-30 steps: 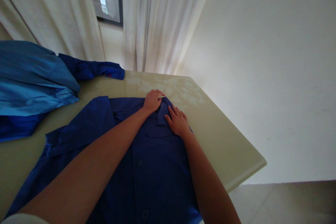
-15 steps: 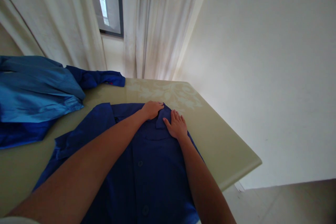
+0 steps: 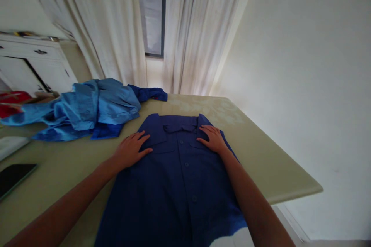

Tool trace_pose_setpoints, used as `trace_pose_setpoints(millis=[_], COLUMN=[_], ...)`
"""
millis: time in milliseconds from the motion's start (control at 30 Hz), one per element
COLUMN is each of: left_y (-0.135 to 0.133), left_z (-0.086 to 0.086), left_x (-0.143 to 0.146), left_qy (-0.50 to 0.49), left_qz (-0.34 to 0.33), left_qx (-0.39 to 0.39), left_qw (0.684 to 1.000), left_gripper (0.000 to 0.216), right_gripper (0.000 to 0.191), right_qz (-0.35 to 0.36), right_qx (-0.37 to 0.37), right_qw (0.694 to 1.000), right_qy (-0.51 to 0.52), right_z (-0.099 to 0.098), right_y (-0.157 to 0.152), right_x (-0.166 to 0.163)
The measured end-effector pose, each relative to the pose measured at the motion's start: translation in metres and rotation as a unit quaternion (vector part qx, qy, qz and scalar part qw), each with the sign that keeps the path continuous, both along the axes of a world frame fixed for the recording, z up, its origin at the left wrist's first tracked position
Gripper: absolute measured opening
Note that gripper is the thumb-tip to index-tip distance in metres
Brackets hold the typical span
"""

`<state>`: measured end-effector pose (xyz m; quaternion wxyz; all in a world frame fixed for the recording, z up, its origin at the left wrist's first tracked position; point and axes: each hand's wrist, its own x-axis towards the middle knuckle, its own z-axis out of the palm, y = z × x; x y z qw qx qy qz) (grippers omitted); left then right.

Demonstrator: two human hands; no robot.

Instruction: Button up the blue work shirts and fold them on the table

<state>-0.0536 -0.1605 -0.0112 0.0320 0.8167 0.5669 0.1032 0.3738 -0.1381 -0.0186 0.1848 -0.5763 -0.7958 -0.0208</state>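
the palms of both hands are turned down and out of sight, and the cloth beneath them cannot be seen. the left hand [image 3: 131,149] lies flat with fingers spread and thumb set apart, across the left border of a dark blue shirt [image 3: 159,197]; the right hand [image 3: 213,139] rests, fingers slightly parted, on its upper right part. both forearms slope in from the lower corners of the view. the shirt lies front up towards the counter's [image 3: 261,166] near edge, its lower left cut off. round buttons [image 3: 186,164] run down its middle, and cloth flaps stand out at both top corners.

towards the counter's far left, a light blue garment [image 3: 116,100] lies crumpled, a darker blue sleeve [image 3: 149,93] reaching along the far edge. at the left, a dark phone-like slab [image 3: 16,177] is cut off, and a red item [image 3: 13,102] is hard to make out.
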Motion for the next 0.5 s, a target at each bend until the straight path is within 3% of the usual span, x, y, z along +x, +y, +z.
trace_pose_setpoints(millis=[133, 267, 400, 500], left_y=[-0.008, 0.004, 0.012, 0.012], left_z=[-0.001, 0.01, 0.018, 0.018], left_x=[-0.025, -0.035, -0.041, -0.045], left_qy=[-0.016, -0.026, -0.016, -0.033], left_qz=[0.03, -0.011, -0.039, -0.059], left_qx=[0.027, -0.025, -0.026, -0.02], left_qw=[0.999, 0.999, 0.999, 0.998], left_gripper=[0.064, 0.071, 0.045, 0.037], right_gripper=[0.052, 0.058, 0.056, 0.056], right_qz=[0.034, 0.029, 0.006, -0.057], right_qx=[-0.048, -0.078, -0.039, 0.011], right_qw=[0.998, 0.996, 0.999, 0.997], right_qy=[-0.014, -0.034, -0.005, 0.049], right_z=[0.011, 0.022, 0.024, 0.023], right_y=[-0.003, -0.018, -0.049, -0.085], right_x=[-0.008, -0.018, -0.012, 0.008])
